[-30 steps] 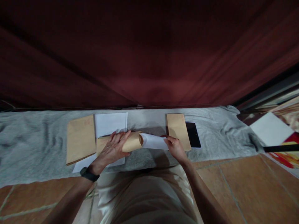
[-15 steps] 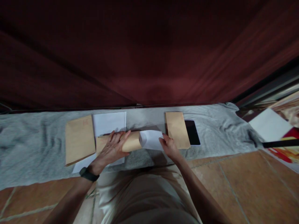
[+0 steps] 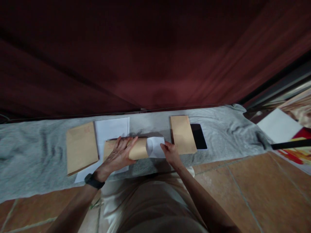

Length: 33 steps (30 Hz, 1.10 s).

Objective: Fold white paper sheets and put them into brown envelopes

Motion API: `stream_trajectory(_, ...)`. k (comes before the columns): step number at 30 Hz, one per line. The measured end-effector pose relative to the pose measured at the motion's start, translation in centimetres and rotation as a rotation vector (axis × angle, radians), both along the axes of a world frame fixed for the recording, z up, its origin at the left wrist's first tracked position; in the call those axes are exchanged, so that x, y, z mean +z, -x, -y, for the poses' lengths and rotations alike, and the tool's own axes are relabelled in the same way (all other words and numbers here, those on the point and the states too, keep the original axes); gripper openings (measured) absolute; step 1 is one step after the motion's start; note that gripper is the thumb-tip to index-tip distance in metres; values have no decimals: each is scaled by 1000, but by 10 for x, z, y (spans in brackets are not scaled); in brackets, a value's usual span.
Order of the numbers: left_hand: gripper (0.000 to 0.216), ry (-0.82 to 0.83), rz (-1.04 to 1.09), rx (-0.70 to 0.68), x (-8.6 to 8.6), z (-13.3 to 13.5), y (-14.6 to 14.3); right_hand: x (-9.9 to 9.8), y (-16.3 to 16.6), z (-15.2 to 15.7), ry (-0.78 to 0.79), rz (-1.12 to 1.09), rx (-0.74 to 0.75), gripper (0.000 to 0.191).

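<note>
"What's the bulging envelope (image 3: 141, 149) made of?"
"Brown paper, by its look: matt and fairly smooth. The sheet (image 3: 155, 147) at its mouth is white paper, matt too."
"And underneath?"
"Grey cloth (image 3: 223, 137), rumpled, with a soft, napped surface."
"Anything smoother?"
"The tablet (image 3: 199, 137): a dark, glass-like face. The floor tiles (image 3: 216, 184) look matt, like fired clay."

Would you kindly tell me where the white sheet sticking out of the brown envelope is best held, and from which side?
Probably by its right edge, pinched from the right, as the right hand does: the white sheet has its left end inside the brown envelope, with the left hand across it.
</note>
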<state>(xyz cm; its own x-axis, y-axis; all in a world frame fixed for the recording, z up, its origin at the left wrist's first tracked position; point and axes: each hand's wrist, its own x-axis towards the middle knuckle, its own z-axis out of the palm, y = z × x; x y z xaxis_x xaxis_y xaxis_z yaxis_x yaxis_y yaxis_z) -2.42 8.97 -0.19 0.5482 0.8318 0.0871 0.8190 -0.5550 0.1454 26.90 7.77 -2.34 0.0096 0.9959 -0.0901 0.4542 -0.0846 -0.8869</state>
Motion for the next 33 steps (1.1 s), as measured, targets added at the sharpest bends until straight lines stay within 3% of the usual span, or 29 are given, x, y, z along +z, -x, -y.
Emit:
stream_trajectory(7, 114, 11, 13, -21, 7, -2, -14, -10, 24, 4, -8, 12, 62, 32)
stream_trajectory(13, 109, -5, 0, -68, 9, -5, -22, -9, 37, 5, -94, -12, -10, 18)
stream_trajectory(17, 103, 0, 38, -99, 11, -9, -27, -9, 37, 2, -26, -202, -12, 23)
stream_trajectory(24, 103, -21, 34, -150, 14, -20, -30, -13, 37, -4, 129, -516, -147, 37)
stream_trajectory(28, 96, -85, 227, 28, 13, -12, -37, -13, 40, -15, 167, -618, -224, 37)
stream_trajectory(31, 89, -68, 568, 307, 5, 5, -52, -12, 42, -20, 216, -750, -371, 34)
stream_trajectory(33, 85, 40, 849, 536, -3, 18, -67, -11, 43, -20, 230, -802, -451, 33)
